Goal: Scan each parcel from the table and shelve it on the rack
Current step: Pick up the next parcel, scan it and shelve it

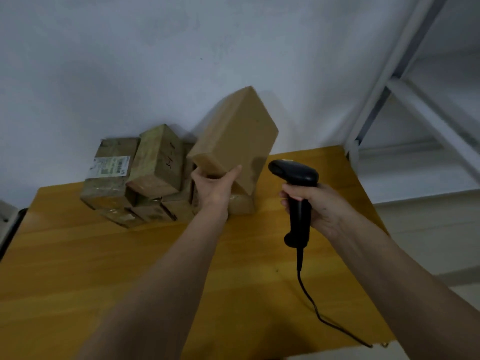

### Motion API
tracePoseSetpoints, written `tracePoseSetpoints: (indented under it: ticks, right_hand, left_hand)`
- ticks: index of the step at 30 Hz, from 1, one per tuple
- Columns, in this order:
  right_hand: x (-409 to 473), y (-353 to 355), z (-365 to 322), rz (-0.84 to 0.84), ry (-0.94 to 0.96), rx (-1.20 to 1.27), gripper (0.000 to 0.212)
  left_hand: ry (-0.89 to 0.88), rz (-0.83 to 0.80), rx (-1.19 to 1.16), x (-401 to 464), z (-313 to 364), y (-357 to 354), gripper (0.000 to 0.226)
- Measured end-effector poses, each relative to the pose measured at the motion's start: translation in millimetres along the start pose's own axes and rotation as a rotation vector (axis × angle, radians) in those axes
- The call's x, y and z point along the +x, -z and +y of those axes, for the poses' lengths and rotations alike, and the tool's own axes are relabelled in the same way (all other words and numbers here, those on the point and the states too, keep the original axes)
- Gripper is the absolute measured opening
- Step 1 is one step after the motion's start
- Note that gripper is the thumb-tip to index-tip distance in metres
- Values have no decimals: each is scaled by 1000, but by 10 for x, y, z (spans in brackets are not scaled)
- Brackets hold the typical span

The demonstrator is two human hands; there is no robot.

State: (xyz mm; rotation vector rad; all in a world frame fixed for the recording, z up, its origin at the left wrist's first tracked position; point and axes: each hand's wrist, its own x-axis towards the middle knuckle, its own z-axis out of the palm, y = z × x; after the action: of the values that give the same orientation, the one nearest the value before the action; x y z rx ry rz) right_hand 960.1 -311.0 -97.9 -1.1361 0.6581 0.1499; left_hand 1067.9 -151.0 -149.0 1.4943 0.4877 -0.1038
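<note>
My left hand (214, 187) grips a plain brown cardboard parcel (235, 136) by its lower end and holds it tilted in the air above the table. My right hand (315, 203) holds a black barcode scanner (296, 193) by its handle, with the head pointing left toward the parcel. The scanner's cable (319, 313) trails down across the table. A pile of several taped brown parcels (137, 178) lies at the back of the yellow wooden table (104, 268), against the wall. One of them bears a white label (110, 166).
A white metal rack (415, 105) stands to the right of the table, its shelves slanting across the view. A grey wall runs behind the pile. A dark object (10, 224) shows at the table's left edge.
</note>
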Motion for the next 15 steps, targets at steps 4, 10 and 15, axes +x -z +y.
tracePoseSetpoints:
  ticks: [4, 10, 15]
  right_hand:
    - [-281, 318, -66, -31, 30, 66, 24]
    - [-570, 829, 15, 3, 34, 135, 18]
    - [-619, 1138, 357, 88, -51, 32, 14]
  left_hand:
    - [-335, -77, 335, -392, -104, -162, 87]
    - [-872, -60, 998, -1010, -616, -348, 86]
    - [-1247, -283, 1411, -1275, -1266, -282, 67]
